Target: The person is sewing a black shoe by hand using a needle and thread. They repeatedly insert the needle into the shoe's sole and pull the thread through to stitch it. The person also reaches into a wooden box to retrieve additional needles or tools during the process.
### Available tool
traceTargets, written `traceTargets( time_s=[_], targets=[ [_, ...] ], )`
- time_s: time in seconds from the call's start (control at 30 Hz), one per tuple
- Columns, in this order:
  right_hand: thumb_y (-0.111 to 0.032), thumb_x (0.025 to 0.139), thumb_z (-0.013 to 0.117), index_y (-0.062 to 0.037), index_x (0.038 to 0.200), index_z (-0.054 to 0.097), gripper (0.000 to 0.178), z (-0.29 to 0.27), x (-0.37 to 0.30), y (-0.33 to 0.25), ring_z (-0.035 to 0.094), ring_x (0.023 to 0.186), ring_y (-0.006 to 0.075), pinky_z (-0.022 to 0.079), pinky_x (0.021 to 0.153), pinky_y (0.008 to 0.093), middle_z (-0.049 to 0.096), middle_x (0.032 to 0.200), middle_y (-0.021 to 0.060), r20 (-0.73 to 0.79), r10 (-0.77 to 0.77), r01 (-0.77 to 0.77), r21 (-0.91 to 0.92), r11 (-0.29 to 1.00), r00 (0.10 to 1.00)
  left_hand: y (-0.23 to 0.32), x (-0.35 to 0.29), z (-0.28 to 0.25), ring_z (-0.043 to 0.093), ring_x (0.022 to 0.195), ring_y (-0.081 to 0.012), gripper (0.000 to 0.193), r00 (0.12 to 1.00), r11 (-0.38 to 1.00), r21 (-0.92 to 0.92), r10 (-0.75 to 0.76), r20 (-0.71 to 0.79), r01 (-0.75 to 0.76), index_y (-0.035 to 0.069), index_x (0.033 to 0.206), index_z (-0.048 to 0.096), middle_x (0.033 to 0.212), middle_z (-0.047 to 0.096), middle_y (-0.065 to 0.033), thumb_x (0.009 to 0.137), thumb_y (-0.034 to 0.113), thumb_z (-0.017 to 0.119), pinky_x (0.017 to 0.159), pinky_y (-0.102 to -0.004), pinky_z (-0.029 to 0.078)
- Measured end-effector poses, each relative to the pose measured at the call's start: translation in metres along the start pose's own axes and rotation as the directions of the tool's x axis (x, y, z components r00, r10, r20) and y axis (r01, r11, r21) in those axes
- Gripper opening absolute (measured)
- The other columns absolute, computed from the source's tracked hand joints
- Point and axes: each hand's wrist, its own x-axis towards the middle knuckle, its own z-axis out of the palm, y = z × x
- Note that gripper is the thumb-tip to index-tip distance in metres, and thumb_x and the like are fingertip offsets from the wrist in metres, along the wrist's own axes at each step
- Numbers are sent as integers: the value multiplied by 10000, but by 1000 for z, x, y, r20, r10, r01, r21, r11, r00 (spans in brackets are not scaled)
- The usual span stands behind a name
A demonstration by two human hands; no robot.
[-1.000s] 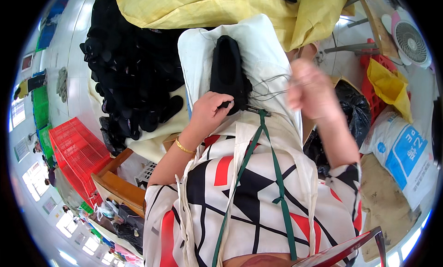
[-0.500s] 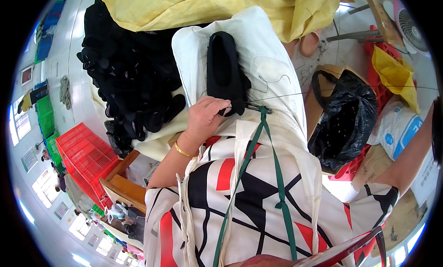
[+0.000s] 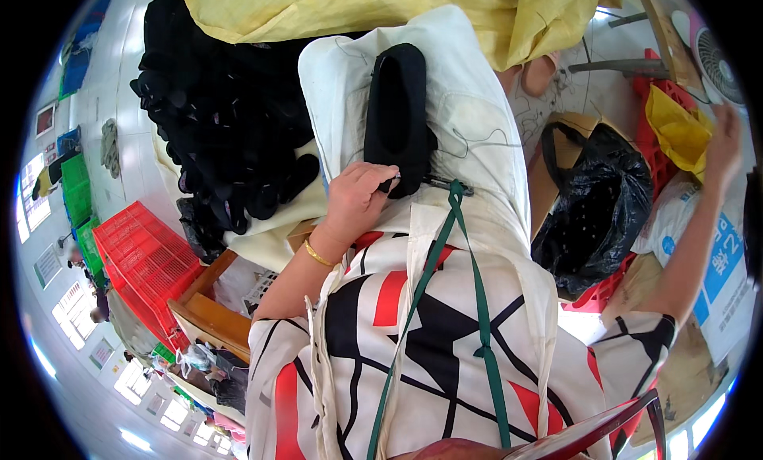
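A black cloth slip-on shoe (image 3: 396, 154) lies on the white cloth (image 3: 470, 114) over my lap, its opening facing up. My left hand (image 3: 359, 196) is closed on the shoe's near end, thumb and fingers pinching its edge. Beside that end rests a slim dark metal tool (image 3: 439, 181), next to a knotted green ribbon (image 3: 455, 191). A loose dark thread (image 3: 477, 140) curls on the cloth right of the shoe. Far out to the right, my right hand (image 3: 724, 146) is raised near a yellow bag; its fingers are too blurred to make out.
Black shoes (image 3: 230, 126) are heaped at the left, below a yellow sheet (image 3: 381, 15). A red crate (image 3: 143, 261) and wooden edge (image 3: 211, 317) stand at lower left. To the right are a black plastic bag (image 3: 592, 213) in a carton, the yellow bag (image 3: 675, 130) and a fan (image 3: 715, 62).
My right hand has come into view at the far right, its forearm swung upward. The taut thread running right from the shoe no longer shows. My left hand keeps its hold.
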Motion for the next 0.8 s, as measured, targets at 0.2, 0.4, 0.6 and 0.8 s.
traceTargets(
  time_s=[0.2,0.4,0.6,0.8],
  targets=[
    [-26,957,573,-64,1175,646,233,44,-152,-273,608,951,117,514,850,278,642,1124,20,744,-357,-578,666,471,565,1,0,-1,649,785,-301,316,1000,1000,22,-1,20,1,52,977,673,880,699,-103,700,-101,694,699,-351,524],
    [-184,938,616,-97,1016,647,121,98,-249,-384,656,730,332,534,659,380,669,839,158,438,-681,-230,897,378,587,-4,4,-8,656,795,-281,331,997,994,-90,-53,48,58,58,989,679,898,703,-97,703,-110,687,706,-341,525],
    [-179,950,619,-61,1046,637,153,85,-241,-370,641,667,259,524,645,327,667,812,122,673,-617,-568,716,405,408,-9,-13,-3,652,835,-276,360,999,998,-56,-29,34,31,70,979,694,933,701,-81,670,-114,672,745,-347,518],
    [-181,930,608,-82,1024,656,145,62,-242,-357,655,682,329,531,642,383,675,788,138,624,-679,-345,780,522,386,-7,-20,2,629,865,-258,413,988,985,160,80,-130,-59,93,1002,708,977,687,-55,631,-85,692,765,-338,501]
  ],
)
